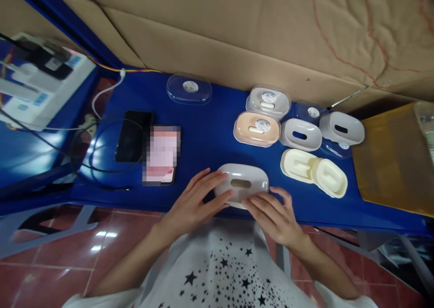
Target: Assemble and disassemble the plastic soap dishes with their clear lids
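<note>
At the table's front edge lies a light grey oval soap dish [257,177] with a slot through its middle. A thin cream rim [237,205] shows under its front side. My left hand [200,199] grips its left end, fingers over the top and thumb along the front. On the front right edge, the fingers of my right hand [273,213] press and hold the dish; some fingertips are hidden. Beyond it sit a peach soap dish [242,129] and a whitish one [252,102], each under a clear labelled lid.
To the right are grey slotted trays [287,135], [356,129] and cream inserts [294,163] beside clear lids. Another clear lid [174,91] lies at the back. Left are phones [129,140], [166,149], cables and a power strip [64,91]. A taped carton [389,163] stands right.
</note>
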Motion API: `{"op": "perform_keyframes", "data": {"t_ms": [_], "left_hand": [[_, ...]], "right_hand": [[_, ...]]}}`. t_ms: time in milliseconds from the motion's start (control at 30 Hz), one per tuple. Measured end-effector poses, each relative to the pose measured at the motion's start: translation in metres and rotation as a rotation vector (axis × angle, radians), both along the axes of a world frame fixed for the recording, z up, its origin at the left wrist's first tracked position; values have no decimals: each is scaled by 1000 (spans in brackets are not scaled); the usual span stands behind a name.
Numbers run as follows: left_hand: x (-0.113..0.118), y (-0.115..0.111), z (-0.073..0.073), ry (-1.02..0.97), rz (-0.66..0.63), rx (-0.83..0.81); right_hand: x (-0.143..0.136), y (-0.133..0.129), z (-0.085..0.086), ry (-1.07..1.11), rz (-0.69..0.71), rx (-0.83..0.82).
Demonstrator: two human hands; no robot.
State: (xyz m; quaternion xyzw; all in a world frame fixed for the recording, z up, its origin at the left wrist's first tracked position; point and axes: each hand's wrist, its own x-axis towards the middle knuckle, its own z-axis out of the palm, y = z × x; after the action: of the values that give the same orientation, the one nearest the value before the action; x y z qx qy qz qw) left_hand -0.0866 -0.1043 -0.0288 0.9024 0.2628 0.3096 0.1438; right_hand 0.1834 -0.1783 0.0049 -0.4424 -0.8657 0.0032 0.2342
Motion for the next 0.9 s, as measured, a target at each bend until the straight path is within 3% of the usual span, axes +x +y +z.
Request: {"op": "perform_keyframes", "data": {"t_ms": [300,500,733,900], "left_hand": [[-5,-4,-4,92,-125,3],[-5,-1,3,162,-195,126],[-5,-3,-6,198,-208,132],[-7,10,10,91,-150,23]], "right_hand": [[0,-26,-25,-30,-30,-27],[7,-30,-29,-25,-68,-46],[7,-32,-37,27,-47,-51],[9,-29,-40,5,-51,-94]]}}
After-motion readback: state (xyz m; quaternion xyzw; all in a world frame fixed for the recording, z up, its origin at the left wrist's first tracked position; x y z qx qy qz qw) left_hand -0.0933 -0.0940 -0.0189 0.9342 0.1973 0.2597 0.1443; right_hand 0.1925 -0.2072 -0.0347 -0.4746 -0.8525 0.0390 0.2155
